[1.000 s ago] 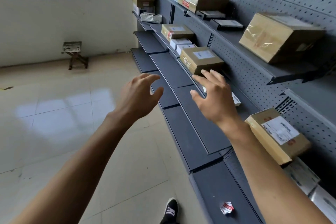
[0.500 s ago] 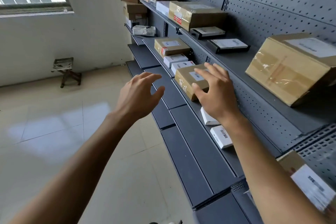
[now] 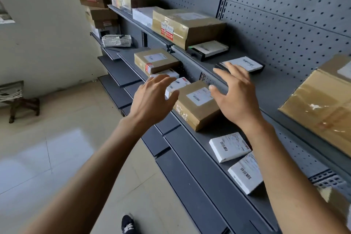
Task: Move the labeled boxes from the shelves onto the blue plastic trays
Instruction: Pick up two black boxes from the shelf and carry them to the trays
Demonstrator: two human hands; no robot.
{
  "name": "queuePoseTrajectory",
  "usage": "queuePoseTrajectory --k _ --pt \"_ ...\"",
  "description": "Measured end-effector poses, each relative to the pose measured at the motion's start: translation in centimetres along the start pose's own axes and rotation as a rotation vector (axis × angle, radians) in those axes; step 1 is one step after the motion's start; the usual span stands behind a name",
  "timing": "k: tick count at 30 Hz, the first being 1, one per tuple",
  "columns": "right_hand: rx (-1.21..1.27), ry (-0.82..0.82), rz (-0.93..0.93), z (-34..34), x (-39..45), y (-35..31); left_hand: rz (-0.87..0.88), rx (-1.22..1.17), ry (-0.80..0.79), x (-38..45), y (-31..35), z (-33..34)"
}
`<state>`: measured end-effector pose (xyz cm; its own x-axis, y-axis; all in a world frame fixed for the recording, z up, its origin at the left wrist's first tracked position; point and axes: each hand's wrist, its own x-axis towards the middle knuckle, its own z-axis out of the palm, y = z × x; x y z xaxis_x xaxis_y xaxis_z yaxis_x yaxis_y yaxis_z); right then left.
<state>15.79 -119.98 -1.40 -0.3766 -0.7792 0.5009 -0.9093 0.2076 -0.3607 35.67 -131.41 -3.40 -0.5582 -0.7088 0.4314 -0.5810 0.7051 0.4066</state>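
Both arms stretched forward, left hand [image 3: 152, 99] and right hand [image 3: 234, 95] fingers spread, palms facing each other

No lettering is sharp enough to read. The brown box [image 3: 195, 103] on the middle shelf [image 3: 191, 146] carries a white label with small dark print, blurred. The white boxes [image 3: 228, 147] nearer the camera show barcode-like marks and lines of print. The big taped box [image 3: 187, 26] on the upper shelf [image 3: 266, 80] bears red-and-white stickers, illegible.
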Motion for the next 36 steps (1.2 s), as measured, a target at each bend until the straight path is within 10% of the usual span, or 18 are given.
queuePoseTrajectory --k 21,36 --pt "-0.244 0.075 0.552 5.4 9.2 2.6 0.577 -0.128 -0.141 21.2 -3.0 8.4" --pt "-0.348 -0.039 0.73 5.5 11.2 4.4 0.654 -0.073 -0.356 26.8 -0.2 13.0"
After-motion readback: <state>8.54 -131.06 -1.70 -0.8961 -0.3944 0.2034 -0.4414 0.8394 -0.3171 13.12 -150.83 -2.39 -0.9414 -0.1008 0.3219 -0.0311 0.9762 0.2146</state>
